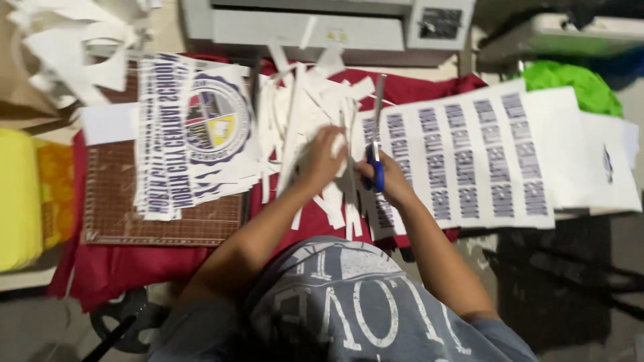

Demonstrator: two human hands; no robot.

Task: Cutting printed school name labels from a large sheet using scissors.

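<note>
head view, looking down: right hand [388, 175] grips blue-handled scissors [377, 144], fingers through the loops and clamped on them, blades pointing away toward the machine at the top edge. left hand [323, 159] pinches a narrow white paper strip [350, 175], fingers closed on it, just left of the scissors; the two hands are near each other, about touching. strip sits mid-frame over a red cloth [114, 265], among a heap of loose paper offcuts [305, 100]. paper looks light, thin and floppy, will bend or tear easily, best pinched near the cut line so it stays taut; scissors are stiff and sharp, held by the loops. right of the hands: a white sheet of printed dark labels [469, 157], more sheets under it. left: stack of printed sheets with a round emblem [198, 127] lying on a brown gridded cutting mat [121, 214]. yellow block [20, 198] at far left, green fabric [580, 84] top right, grey machine [322, 27] along the top. frame is motion-blurred, so whether the blades are open or biting the strip is probably not resolvable; the strip's full length is lost in the offcuts, and the person's forearms and grey shirt hide the near table edge.
</note>
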